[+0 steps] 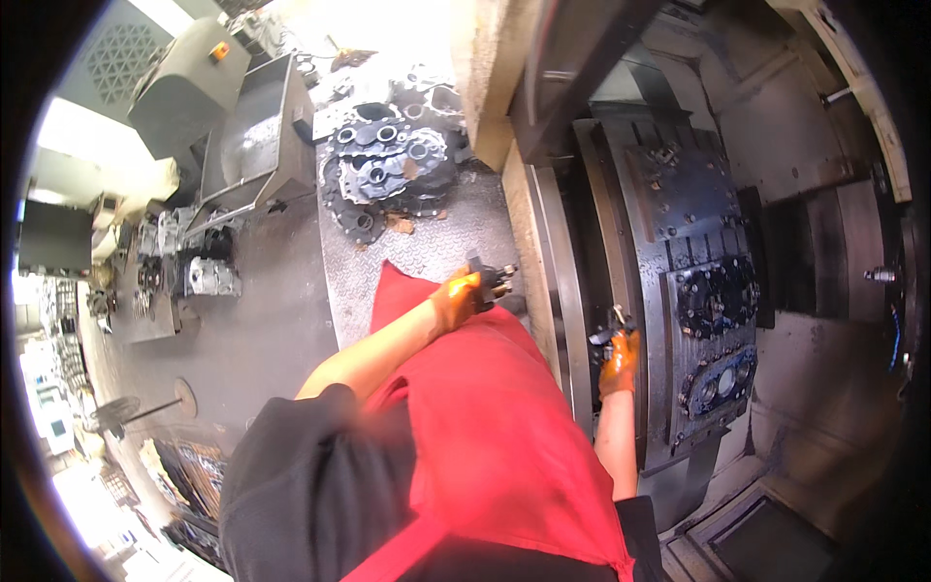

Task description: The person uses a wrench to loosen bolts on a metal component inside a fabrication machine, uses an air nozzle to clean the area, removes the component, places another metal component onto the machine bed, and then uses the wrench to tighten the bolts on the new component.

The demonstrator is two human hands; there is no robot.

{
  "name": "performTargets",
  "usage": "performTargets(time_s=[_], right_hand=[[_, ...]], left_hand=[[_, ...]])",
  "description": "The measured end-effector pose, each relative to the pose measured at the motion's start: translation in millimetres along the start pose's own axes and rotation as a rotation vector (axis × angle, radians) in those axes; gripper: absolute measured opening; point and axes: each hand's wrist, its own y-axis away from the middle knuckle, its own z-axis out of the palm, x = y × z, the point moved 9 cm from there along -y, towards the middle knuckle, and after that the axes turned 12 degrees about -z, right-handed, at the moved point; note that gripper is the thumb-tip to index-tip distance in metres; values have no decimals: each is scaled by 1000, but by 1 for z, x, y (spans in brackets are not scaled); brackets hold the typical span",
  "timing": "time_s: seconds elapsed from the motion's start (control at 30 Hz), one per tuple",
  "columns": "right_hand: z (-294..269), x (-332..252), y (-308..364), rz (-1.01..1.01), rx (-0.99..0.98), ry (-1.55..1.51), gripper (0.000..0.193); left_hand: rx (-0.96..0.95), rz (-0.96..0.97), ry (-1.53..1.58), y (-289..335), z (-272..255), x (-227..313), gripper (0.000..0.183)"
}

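My left hand (456,301), in an orange glove, is closed around several small dark metal pieces (492,282) with bolt-like ends, in front of the red apron. Inside the machine opening, my right hand (619,367), also gloved in orange, grips a small dark metal piece (611,336) with a shiny pin-like end; its exact kind is unclear. Just right of that hand lies the fixture plate (677,388). It carries a dark casting with bolts (720,296) and, nearer, a casting with round holes (720,385).
Metal housings (388,165) are heaped on a tread-plate platform (354,276) at the far left. The machine's sill (545,262) runs between platform and fixture. A grey metal bin (257,145) stands farther left, and a pedestal fan (118,412) is on the floor.
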Motion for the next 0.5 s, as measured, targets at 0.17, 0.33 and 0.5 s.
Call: performTargets(time_s=[0.17,0.33,0.5], right_hand=[[116,63,5,-17,-171,-47,34],[237,51,35,171,-322,221,47],[307,95,4,244,-308,495,34]], left_hand=[[125,-30,194,103,-75,26,32],[333,-79,214,110,-154,49,28],[469,-241,160,80,-218,68,12]])
